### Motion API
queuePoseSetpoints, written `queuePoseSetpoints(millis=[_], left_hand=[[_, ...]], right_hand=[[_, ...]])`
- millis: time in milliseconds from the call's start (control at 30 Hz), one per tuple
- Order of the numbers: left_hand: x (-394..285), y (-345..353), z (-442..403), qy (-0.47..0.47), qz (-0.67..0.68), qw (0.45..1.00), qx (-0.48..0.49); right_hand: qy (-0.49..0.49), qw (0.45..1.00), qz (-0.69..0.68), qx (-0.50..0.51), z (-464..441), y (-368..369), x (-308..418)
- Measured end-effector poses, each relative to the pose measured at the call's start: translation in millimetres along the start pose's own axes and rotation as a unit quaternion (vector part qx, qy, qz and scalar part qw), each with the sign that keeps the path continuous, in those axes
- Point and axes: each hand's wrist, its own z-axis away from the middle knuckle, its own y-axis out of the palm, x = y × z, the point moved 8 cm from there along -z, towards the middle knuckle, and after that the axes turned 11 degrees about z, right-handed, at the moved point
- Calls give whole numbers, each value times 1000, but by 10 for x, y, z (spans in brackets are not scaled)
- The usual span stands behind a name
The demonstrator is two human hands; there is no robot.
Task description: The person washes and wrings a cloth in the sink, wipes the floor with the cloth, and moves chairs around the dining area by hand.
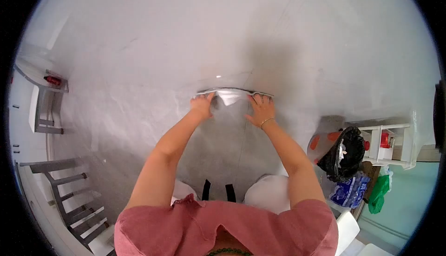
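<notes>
Both my arms stretch forward over the grey floor. Between my hands spans a piece of cloth (227, 97), seen nearly edge-on, with a thin grey upper edge that bows slightly and a white part hanging in the middle. My left hand (202, 105) grips it near its left end, fingers bent over the edge. Near the right end my right hand (261, 109) is closed on it too, with the thumb apart below and a thin bracelet at the wrist. What kind of cloth it is, I cannot make out.
To the right stand a bin with a black bag (346, 156), a white shelf rack (399, 147), a blue plastic pack (350, 191) and a green bag (380, 193). Grey-framed chairs or racks (69, 205) line the left. Smooth grey floor (139, 47) stretches ahead.
</notes>
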Motion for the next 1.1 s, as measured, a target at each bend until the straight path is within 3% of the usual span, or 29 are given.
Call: queuePoseSetpoints(millis=[33,67,100,133,167,233,267,333,367,433,467,500,567,600,633,667,767,833,867,933,1000,1067,1100], left_hand=[[52,54,-23,-29,132,991,6],[9,199,-69,-27,128,991,6],[-68,201,-133,13,273,956,-107],[-136,33,-107,53,408,886,-215],[-223,34,-141,55,404,888,-214],[-517,-495,79,88,525,798,-283],[-699,-663,142,91,523,799,-282],[-1196,-1180,594,294,381,750,-454],[-1274,-1262,593,293,380,753,-450],[-1521,-1361,459,245,116,848,-456],[-1545,-1180,247,246,77,890,-375],[-1467,-980,134,247,75,890,-376],[-1317,-115,-259,253,-47,954,-153],[-1230,90,-276,255,-50,954,-152],[-1093,258,-303,223,35,964,-141],[-997,349,-314,189,119,966,-127],[-1047,317,-219,196,103,957,-187],[-1263,-115,-71,223,117,941,-224],[-1373,-380,43,247,134,924,-261],[-1525,-749,77,261,124,913,-289],[-1539,-731,118,275,117,901,-314],[-1450,-247,-113,251,-11,940,-232],[-1376,-33,-177,255,-11,938,-235]], right_hand=[[18,1000,-20,-14,-5,-35,-37],[22,999,-22,-15,40,-48,-46],[45,996,-40,-65,96,-218,-89],[67,989,-57,-115,131,-398,-140],[70,989,-61,-116,156,-500,-164],[106,966,-117,-206,259,-871,-322],[109,965,-118,-208,267,-1035,-397],[170,895,-168,-376,448,-1434,-671],[173,895,-172,-373,426,-1401,-710],[194,884,-103,-413,450,-1412,-780],[195,883,-105,-413,455,-1259,-793],[172,906,-34,-385,389,-977,-706],[155,921,33,-355,381,-465,-512],[153,964,-8,-218,316,-45,-426],[146,985,-48,-76,277,338,-368],[148,985,-50,-77,283,446,-360],[179,976,-112,-58,334,614,-344],[189,946,-190,-185,319,172,-364],[189,945,-194,-182,303,26,-361],[182,900,-227,-325,370,-388,-385],[192,915,-237,-265,317,-257,-340],[202,925,-234,-220,244,-76,-330],[216,929,-267,-139,203,257,-243]])
